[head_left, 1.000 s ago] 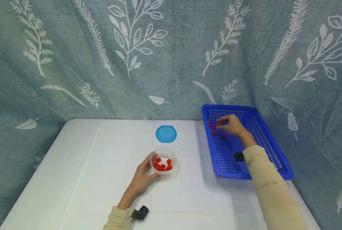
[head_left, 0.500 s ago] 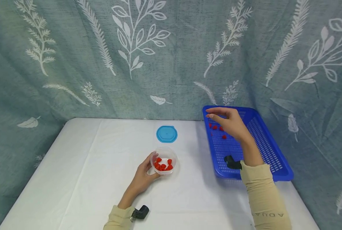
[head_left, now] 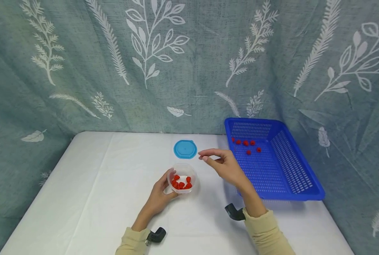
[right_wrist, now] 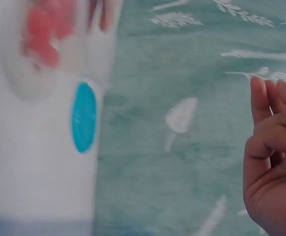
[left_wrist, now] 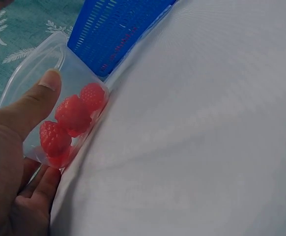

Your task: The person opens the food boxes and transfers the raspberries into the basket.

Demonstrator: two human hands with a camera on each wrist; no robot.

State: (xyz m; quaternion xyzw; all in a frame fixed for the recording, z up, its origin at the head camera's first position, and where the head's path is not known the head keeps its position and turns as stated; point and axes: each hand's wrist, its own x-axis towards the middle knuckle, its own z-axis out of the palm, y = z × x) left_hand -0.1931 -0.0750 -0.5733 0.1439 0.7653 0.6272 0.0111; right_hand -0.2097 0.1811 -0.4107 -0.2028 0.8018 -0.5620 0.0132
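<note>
In the head view my left hand (head_left: 159, 198) holds a clear plastic tub (head_left: 193, 173) on the white table, its thumb and fingers around the near left side. Several red raspberries (head_left: 181, 185) lie inside it; the left wrist view shows the bumpy raspberries (left_wrist: 73, 114) through the wall, with the thumb (left_wrist: 40, 101) pressed on the tub. My right hand (head_left: 229, 168) is over the table between tub and basket, thumb and fingertips pinched together on a raspberry mostly hidden by the fingers. In the right wrist view, the right hand (right_wrist: 275, 157) shows curled fingers.
A blue plastic basket (head_left: 272, 173) stands at the right, with several raspberries (head_left: 245, 143) scattered near its back left. Behind the tub lies a round blue lid (head_left: 185, 149). A green leaf-patterned curtain (head_left: 196, 71) hangs along the table's far edge.
My right hand has risen out of the basket and moved left toward the tub. One raspberry has gone from the basket's left side. The left hand and tub have stayed put.
</note>
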